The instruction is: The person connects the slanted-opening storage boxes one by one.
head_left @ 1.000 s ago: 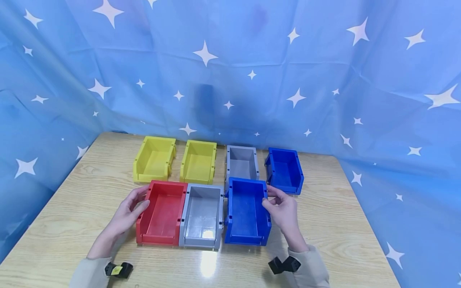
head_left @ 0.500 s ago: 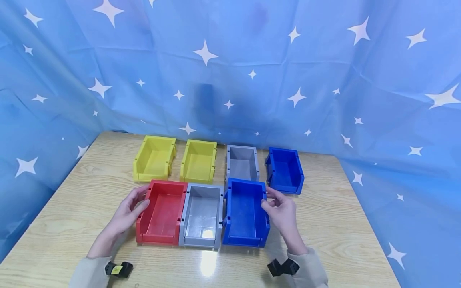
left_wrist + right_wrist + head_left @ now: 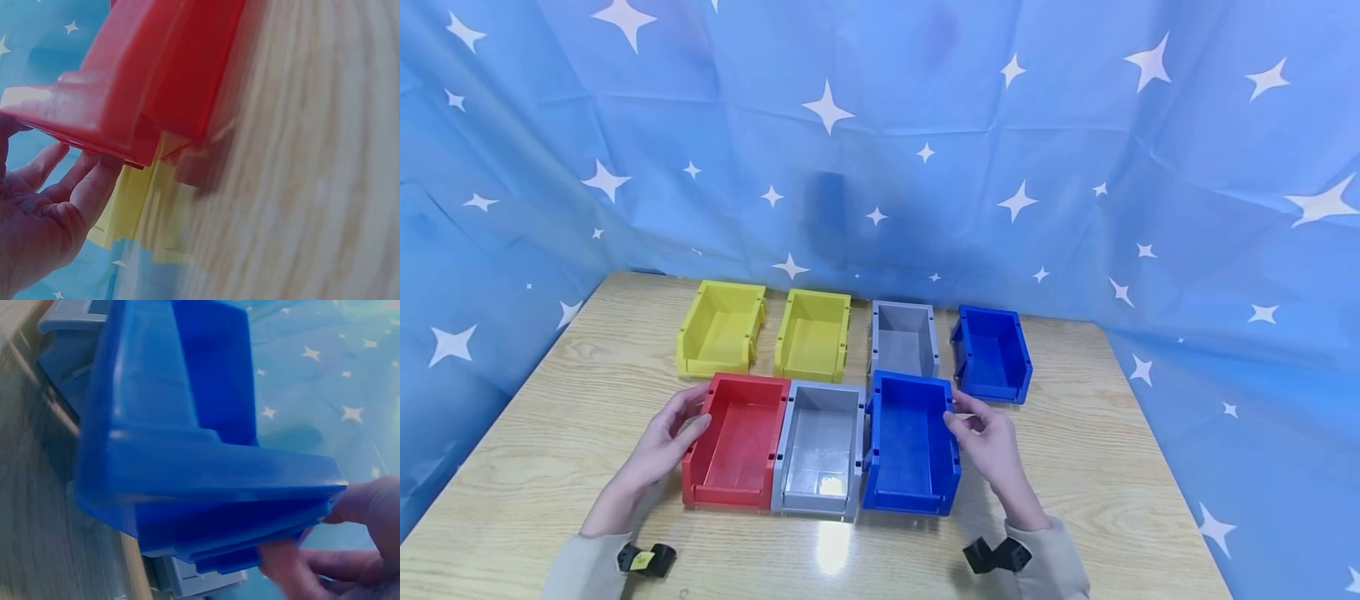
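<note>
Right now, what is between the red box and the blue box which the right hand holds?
The head view shows a grey box between the red box and the blue box in the right hand.

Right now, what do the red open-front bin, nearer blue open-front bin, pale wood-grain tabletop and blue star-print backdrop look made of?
Red bin, nearer blue bin: likely moulded plastic, semi-gloss; smooth walls, soft highlights.
Tabletop: wood or laminate, can't tell which; glossy, bright reflection.
Backdrop: probably fabric or thin vinyl, fairly matte; creases, folds.
</note>
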A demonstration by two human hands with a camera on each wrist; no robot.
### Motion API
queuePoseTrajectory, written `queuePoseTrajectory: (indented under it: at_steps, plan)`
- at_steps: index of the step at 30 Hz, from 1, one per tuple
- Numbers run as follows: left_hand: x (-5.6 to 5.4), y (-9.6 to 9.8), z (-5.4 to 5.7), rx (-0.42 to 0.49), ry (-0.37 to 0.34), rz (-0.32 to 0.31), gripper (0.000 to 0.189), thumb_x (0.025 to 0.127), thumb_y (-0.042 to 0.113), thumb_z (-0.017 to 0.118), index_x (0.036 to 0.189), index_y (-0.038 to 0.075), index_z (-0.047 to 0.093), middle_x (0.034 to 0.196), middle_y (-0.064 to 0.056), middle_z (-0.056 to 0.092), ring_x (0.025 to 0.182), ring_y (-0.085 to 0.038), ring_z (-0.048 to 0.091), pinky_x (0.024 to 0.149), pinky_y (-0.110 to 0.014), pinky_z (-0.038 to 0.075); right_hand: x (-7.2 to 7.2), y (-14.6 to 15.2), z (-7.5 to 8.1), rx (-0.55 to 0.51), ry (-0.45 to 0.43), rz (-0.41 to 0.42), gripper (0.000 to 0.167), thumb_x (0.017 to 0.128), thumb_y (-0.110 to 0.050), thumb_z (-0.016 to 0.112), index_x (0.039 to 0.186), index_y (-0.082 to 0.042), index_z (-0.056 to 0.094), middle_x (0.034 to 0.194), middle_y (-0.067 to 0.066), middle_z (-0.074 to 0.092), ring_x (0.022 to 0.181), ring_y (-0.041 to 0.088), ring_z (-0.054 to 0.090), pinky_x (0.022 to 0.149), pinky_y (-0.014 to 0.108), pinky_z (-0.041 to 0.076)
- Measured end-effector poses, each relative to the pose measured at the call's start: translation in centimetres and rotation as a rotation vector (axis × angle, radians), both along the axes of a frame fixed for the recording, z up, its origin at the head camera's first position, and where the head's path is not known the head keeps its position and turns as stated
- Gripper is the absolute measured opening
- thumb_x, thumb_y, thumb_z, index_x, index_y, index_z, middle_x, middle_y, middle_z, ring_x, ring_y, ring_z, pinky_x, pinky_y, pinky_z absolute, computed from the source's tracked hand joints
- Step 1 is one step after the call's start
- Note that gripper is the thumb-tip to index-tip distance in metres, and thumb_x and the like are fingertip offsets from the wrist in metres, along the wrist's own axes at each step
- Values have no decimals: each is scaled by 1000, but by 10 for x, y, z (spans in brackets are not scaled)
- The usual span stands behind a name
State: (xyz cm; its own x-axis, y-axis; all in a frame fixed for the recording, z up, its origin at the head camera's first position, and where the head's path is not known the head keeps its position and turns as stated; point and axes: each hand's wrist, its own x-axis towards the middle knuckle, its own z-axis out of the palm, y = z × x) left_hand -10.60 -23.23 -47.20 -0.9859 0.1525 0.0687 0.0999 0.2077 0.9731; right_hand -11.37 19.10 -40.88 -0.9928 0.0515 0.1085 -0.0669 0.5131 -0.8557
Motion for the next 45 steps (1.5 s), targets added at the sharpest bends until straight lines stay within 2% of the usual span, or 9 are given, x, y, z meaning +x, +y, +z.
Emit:
queuePoseTrajectory:
  at_steps: [3, 7, 11, 16, 22, 27, 36, 41, 45]
  plan:
    - [0, 0, 0, -3, -11, 1, 50, 95, 6, 52, 140, -1, 32, 133, -24, 40, 109, -4, 47, 83, -16, 47, 1, -1, 1, 84, 113, 9, 35, 86, -4, 65, 119, 5, 61, 103, 20, 64, 77, 25, 64, 56, 25, 52]
    - [-1, -1, -1, -10, -36, 1, 51, 95, 8, 52, 141, 1, 31, 134, -23, 40, 110, -7, 46, 83, -17, 48, 4, -8, 6, 261, 329, 30, 38, 82, -6, 70, 118, 3, 61, 107, 19, 62, 90, 29, 61, 62, 36, 55]
    - [0, -2, -3, -21, -30, 0, 51, 95, 6, 52, 141, 1, 32, 133, -24, 40, 110, -8, 46, 82, -18, 48, 6, -21, 11, 371, 433, 165, 47, 80, -16, 74, 122, 0, 60, 122, 20, 57, 109, 35, 52, 82, 50, 50]
    - [0, -1, -2, -30, -18, 3, 51, 95, 7, 52, 141, 0, 32, 132, -25, 42, 109, -5, 47, 82, -18, 48, 7, -35, 13, 543, 364, 354, 64, 85, -39, 66, 139, -10, 46, 147, 18, 33, 135, 40, 26, 99, 65, 27]
    - [0, 0, -2, -23, -17, 5, 50, 95, 8, 52, 141, 1, 33, 131, -24, 43, 109, -5, 47, 82, -17, 48, 8, -48, 12, 643, 234, 428, 69, 90, -53, 53, 147, -19, 33, 155, 12, 15, 142, 33, 3, 101, 71, 12]
    - [1, 1, 0, -10, -34, 12, 51, 95, 7, 52, 141, 1, 32, 132, -24, 42, 110, -8, 47, 82, -18, 48, 7, -54, 12, 663, 191, 448, 67, 92, -53, 50, 147, -19, 32, 155, 10, 13, 142, 33, 1, 100, 73, 9]
    - [1, -1, -2, -22, -19, 13, 50, 95, 5, 52, 141, 1, 33, 132, -25, 41, 111, -14, 48, 82, -19, 49, 6, -60, 12, 707, 194, 447, 68, 89, -55, 53, 145, -19, 38, 154, 15, 16, 141, 36, 2, 97, 75, 6]
    - [0, -3, -2, -26, -14, 9, 51, 95, 5, 52, 141, 1, 32, 134, -24, 40, 113, -17, 47, 83, -19, 49, 5, -65, 4, 763, 127, 464, 70, 90, -59, 48, 146, -21, 34, 154, 14, 15, 141, 35, 2, 97, 75, 7]
    - [-1, -3, -2, -28, -9, 7, 51, 95, 6, 51, 141, 1, 31, 135, -23, 39, 114, -17, 46, 83, -18, 48, 6, -65, -2, 762, 120, 453, 70, 90, -58, 48, 147, -23, 31, 154, 12, 14, 142, 34, 3, 98, 74, 7]
